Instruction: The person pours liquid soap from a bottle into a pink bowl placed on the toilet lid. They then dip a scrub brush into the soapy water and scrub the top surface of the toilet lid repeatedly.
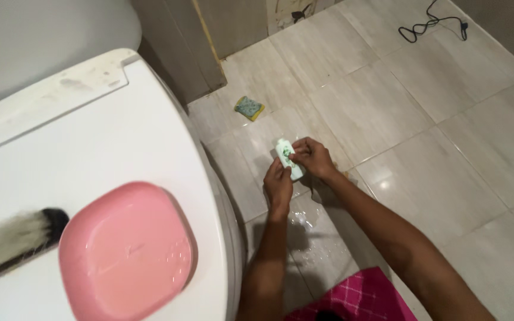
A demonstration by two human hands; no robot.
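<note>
A: What are the 2 hands on?

B: A small white-and-green bottle (287, 157), held low over the tiled floor (400, 113). The left hand (278, 185) wraps its lower end; the right hand (312, 157) pinches its upper part.

A: Anything nearby?

B: A sponge (249, 107) beyond it (yellow-edged), and a pink basin (127, 252) on the toilet lid (90, 148).

A yellow-and-green sponge (249, 107) lies on the tiled floor (388, 107) just beyond the hands. Left of the hands, a closed white toilet lid (90, 137) carries a pink basin (127, 251) and a brush (16, 241). A black cord (432, 24) lies far beyond, well apart.
</note>
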